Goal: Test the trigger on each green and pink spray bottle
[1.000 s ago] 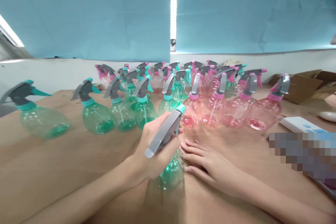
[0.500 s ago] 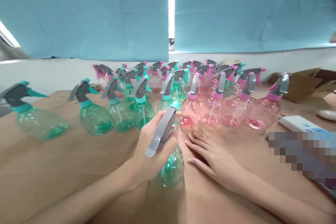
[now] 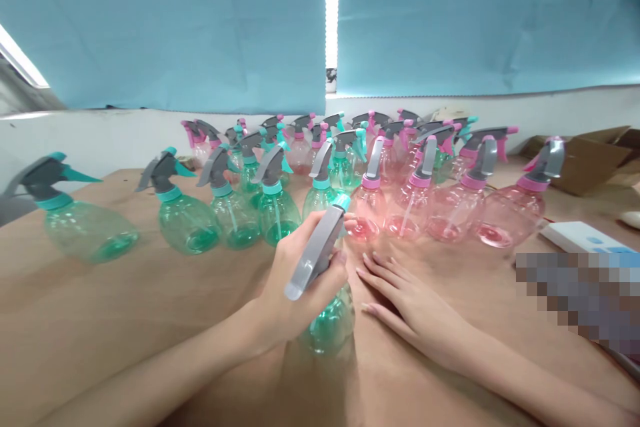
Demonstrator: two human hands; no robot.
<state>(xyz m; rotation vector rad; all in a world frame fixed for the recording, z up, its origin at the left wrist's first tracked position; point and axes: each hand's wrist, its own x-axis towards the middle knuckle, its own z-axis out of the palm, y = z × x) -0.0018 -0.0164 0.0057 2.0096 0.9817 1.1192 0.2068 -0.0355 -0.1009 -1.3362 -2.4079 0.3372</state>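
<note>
My left hand (image 3: 300,273) is wrapped round the neck of a green spray bottle (image 3: 330,327) with a grey and turquoise trigger head. The bottle stands on the table in front of me, its neck hidden by my fingers. My right hand (image 3: 410,297) lies flat on the tabletop just to the right of it, fingers stretched out and holding nothing. Beyond my hands, a front row has green spray bottles (image 3: 277,213) on the left and pink spray bottles (image 3: 407,210) on the right.
More green and pink spray bottles (image 3: 345,170) crowd behind the front row. At the right stand an open cardboard box (image 3: 593,163) and a white box (image 3: 583,237), with a blurred-out patch below. Blue blinds (image 3: 165,27) hang behind the brown table (image 3: 125,320).
The whole view has shifted slightly, so most things sit a little further right. My left hand keeps its grip on the green spray bottle, and my right hand stays flat on the table.
</note>
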